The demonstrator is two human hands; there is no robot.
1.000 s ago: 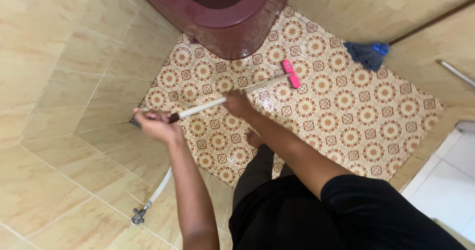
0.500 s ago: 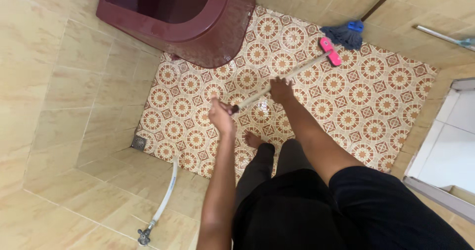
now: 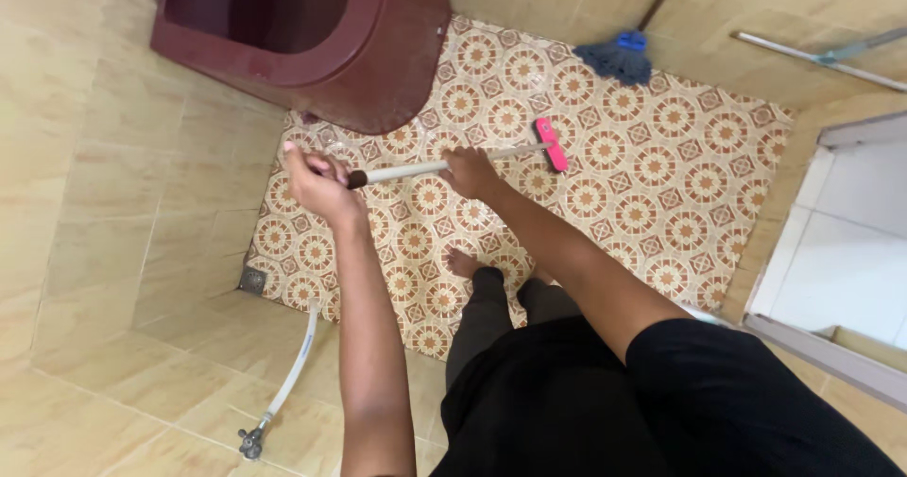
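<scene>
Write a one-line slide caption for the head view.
Both hands, left hand and right hand, grip a pink-headed long-handled floor brush over patterned floor tiles.

left hand (image 3: pixel 316 182): grip closed, arm extended | right hand (image 3: pixel 470 171): grip closed, arm extended

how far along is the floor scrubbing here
Hard to judge what is done: the patterned floor shows no clear foam or clean patch. In hand: the left hand grips the handle's end, the right hand mid-handle, with the pink brush head on the tiles. The mop rests by the wall.
</scene>
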